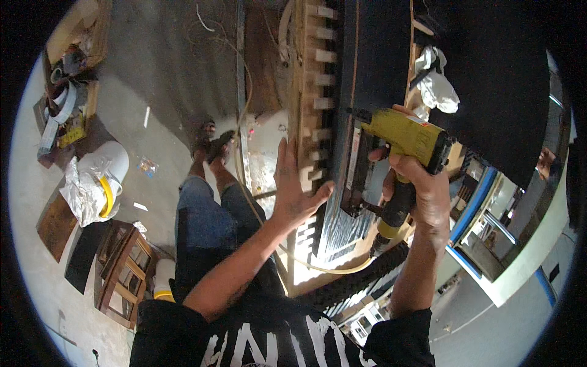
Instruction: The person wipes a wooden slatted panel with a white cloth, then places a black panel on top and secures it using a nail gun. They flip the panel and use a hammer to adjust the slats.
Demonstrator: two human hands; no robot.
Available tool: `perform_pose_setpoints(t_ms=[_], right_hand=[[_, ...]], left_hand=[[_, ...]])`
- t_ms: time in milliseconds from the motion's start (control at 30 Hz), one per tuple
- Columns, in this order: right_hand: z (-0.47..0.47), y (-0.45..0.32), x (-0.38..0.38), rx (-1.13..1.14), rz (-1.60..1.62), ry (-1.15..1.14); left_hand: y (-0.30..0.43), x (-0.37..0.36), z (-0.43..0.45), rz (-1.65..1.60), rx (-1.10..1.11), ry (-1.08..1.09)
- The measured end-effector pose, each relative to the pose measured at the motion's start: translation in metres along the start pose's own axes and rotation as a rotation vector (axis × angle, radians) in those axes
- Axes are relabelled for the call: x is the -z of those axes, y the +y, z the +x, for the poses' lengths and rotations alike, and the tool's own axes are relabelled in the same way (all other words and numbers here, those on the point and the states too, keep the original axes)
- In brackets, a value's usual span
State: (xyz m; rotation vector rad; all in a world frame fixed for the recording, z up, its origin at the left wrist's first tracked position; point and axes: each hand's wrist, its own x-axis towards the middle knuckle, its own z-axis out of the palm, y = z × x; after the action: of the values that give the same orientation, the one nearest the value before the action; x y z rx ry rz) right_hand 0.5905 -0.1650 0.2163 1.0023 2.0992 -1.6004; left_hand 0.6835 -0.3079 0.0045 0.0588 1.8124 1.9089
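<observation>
My right hand [419, 183] grips the handle of a yellow and black pneumatic nail or staple gun [403, 133], its head towards the upper left over a long dark panel [344, 137]. A pale air hose [330, 270] curves from the gun's lower end towards the left. Fingers spread, my left hand [296, 183] is at the edge of a wooden frame [300, 91] with a row of pale blocks [324, 56] along it. Whether its palm touches the frame is hard to tell.
On the floor at the left are a white bucket [110, 158] with plastic over it, a small wooden frame [126, 275] and a box of tools [69, 119]. White plastic bags [438, 87] lie beyond the panel. Another person's hand [545, 163] shows at the far right.
</observation>
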Motion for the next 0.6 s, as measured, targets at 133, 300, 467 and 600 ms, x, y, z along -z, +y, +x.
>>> perform_pose_setpoints(t_ms=[133, 300, 467, 600], right_hand=[[0.019, -0.008, 0.001, 0.065, 0.037, -0.036], [0.032, -0.013, 0.002, 0.074, -0.009, -0.071], [0.034, -0.015, 0.002, 0.037, -0.11, -0.069], [0.033, -0.02, 0.002, -0.071, 0.039, -0.031]], left_hand=[[0.045, 0.016, 0.071, 0.109, -0.006, 0.083], [0.04, 0.025, 0.116, 0.208, -0.117, 0.092], [0.035, 0.024, 0.118, 0.186, -0.155, 0.116], [0.035, 0.024, 0.117, 0.133, -0.104, 0.067]])
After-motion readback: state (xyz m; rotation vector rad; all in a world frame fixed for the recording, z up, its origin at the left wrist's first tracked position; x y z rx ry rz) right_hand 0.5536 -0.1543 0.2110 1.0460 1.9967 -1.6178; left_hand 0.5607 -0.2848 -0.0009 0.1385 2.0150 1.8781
